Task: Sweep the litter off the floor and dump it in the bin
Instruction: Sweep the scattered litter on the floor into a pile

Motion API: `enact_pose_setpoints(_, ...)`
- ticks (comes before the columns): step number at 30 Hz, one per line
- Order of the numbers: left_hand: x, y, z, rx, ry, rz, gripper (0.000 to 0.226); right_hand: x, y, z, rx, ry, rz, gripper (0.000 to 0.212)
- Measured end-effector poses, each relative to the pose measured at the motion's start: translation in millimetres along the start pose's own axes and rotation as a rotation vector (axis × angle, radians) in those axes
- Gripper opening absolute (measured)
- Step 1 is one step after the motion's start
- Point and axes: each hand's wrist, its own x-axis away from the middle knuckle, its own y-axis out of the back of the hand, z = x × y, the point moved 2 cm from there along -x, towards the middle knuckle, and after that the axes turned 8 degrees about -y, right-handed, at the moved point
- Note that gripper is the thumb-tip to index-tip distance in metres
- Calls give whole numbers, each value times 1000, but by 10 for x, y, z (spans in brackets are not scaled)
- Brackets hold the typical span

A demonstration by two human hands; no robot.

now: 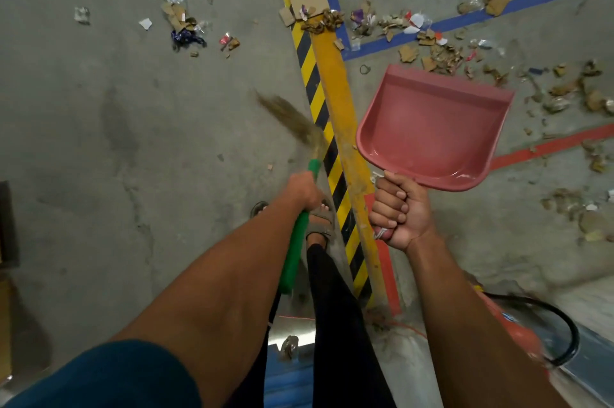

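Broom (pixel 300 175): green plastic handle, tan grass bristles; bristle end motion-blurred, raised toward upper left over bare concrete floor (pixel 99 108). Gripped by left hand (pixel 303 190), fingers wrapped round handle near the bristle joint; lower handle end passing beside left forearm.

Dustpan (pixel 432 128): pink-red plastic, shallow scoop, ridged front lip, nothing inside. Held up off the floor, tilted, open face toward camera. Right hand (pixel 397 211) clenched round dustpan handle; handle almost wholly covered by fingers, only a pale tip showing below the fist.

Litter, group one (pixel 186 19): torn cardboard, white paper scraps, clear plastic film, dark blue wrapper; scattered on concrete left of the striped tape.

Litter, group two (pixel 432 48): brown cardboard bits, crumpled paper, wrappers; spread along the blue tape line (pixel 498 12) and beyond the dustpan toward the right edge. Several pieces cut off at top and right borders.

Floor markings: yellow-and-black hazard tape (pixel 312 75) beside a plain yellow strip (pixel 339 102), running top to bottom; red tape line (pixel 548 148) at right.

Partly visible: sandalled foot (pixel 320 218) and black trouser leg below the broom hand; second foot mostly hidden behind left forearm. Black hose (pixel 564 331) and blurred red object at lower right, identity unclear. Dark box edge at left border, cut off. Bin not identifiable.
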Motion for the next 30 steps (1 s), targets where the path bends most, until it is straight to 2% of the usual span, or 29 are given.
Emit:
enact_pose_setpoints(4,-127,-44,-341,-1,-252,115,68,35,72,-83,-26,-31,43,43)
enact_pose_setpoints(7,-37,45,-414,32,-371,66,75,96,47,-74,-22,-28,25,44)
enact_pose_setpoints(9,42,67,-281,86,-378,5,76,135,12,-44,-13,-14,-6,45)
enact_pose_setpoints(12,209,78,103,150,-255,-149,76,163,-51,-13,-1,-10,-31,47)
enact_pose_setpoints(16,487,19,649,169,25,-309,66,154,-145,-33,18,-3,-22,45)
enact_pose_setpoints(18,589,-41,905,171,193,-312,64,140,-173,-86,19,0,-9,46)
enact_pose_setpoints(21,622,-163,1145,136,376,-197,62,103,-161,-220,5,-5,1,47)
enact_pose_setpoints(24,632,-294,1054,-18,257,-33,39,90,-98,-375,9,0,-10,46)
enact_pose_setpoints(27,632,-475,699,-57,88,97,37,144,-8,-501,7,24,-1,45)
enact_pose_setpoints(30,562,-626,359,29,-70,107,39,269,79,-548,9,38,0,45)
